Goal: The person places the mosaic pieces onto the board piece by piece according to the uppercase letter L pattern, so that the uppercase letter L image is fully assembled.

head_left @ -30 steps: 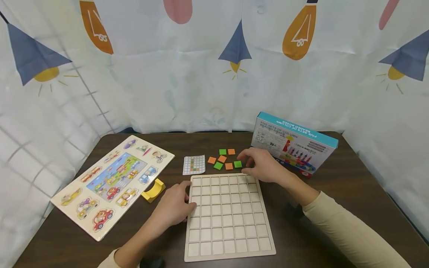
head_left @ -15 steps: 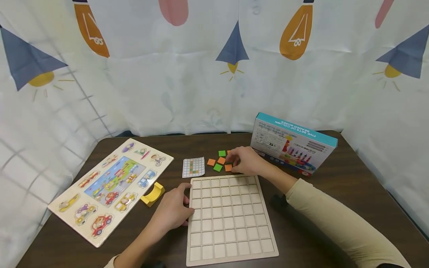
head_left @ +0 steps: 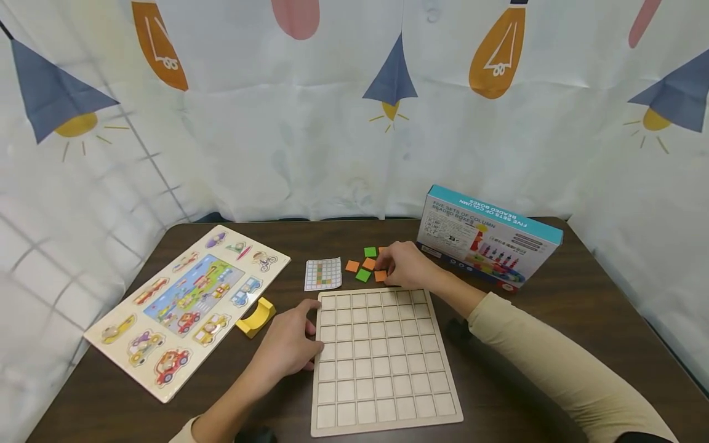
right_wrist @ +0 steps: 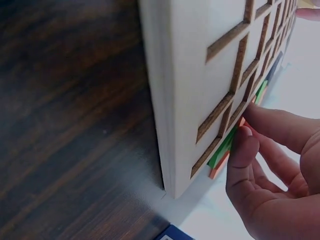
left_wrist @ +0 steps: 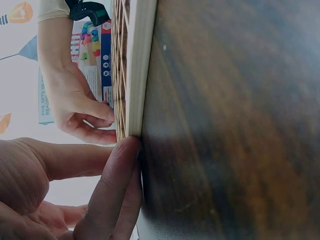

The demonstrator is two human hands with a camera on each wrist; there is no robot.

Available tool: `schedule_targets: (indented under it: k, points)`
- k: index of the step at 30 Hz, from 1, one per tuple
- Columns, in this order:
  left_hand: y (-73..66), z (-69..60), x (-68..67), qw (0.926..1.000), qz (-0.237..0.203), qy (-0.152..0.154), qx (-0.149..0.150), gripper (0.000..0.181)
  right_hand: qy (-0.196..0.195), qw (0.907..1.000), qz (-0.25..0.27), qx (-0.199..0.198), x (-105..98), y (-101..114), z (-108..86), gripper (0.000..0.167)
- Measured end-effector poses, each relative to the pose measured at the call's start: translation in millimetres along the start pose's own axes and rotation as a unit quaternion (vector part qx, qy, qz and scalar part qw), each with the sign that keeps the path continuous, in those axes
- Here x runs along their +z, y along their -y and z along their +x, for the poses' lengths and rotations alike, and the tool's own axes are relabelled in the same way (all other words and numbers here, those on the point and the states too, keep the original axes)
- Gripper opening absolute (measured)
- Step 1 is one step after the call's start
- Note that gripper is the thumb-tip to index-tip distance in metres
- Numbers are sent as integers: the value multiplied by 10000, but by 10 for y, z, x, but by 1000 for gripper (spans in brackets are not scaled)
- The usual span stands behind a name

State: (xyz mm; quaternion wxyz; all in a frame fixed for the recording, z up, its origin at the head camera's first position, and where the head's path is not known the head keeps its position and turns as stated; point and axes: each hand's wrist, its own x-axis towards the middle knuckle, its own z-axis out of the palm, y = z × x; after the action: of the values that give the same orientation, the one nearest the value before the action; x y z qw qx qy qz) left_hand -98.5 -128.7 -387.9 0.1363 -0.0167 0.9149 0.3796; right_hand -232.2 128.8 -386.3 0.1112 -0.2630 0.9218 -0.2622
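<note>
A pale wooden grid board [head_left: 382,363] lies flat on the dark table. My left hand [head_left: 290,338] rests against its left edge, and in the left wrist view a fingertip [left_wrist: 129,147] touches the board's side. Beyond the far edge, my right hand [head_left: 410,264] reaches down at small square tiles. Its thumb and index finger pinch an orange tile [head_left: 380,276], seen only as a sliver between the fingertips in the right wrist view. A green tile [right_wrist: 220,150] lies beside those fingers. More loose tiles, including a green tile [head_left: 363,275] and an orange tile [head_left: 351,266], lie to the left.
A small card with a coloured grid pattern [head_left: 323,274] lies left of the tiles. Further left are a picture puzzle board [head_left: 166,332] and a yellow curved block [head_left: 256,317]. A toy box [head_left: 487,240] stands behind my right hand.
My right hand has moved left from the rightmost green tile to the orange tile beside it, covering that green tile in the head view. My left hand stays at the board's edge.
</note>
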Motion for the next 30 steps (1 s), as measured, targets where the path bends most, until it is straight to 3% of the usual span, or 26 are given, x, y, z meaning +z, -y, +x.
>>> schedule_targets:
  k: [7, 15, 20, 30]
  points:
    - [32, -22, 21, 10000, 42, 1, 38, 72, -75, 10000, -56, 18, 59, 3, 2, 23]
    - [63, -52, 34, 10000, -30, -5, -4, 72, -95, 9993, 309, 167, 51, 25, -39, 24]
    - [31, -27, 47, 9999, 102, 51, -112, 73, -16, 9975, 676, 221, 9, 26, -87, 23]
    - [-23, 4, 13, 10000, 83, 15, -41, 72, -115, 9926, 1167, 313, -34, 57, -128, 23]
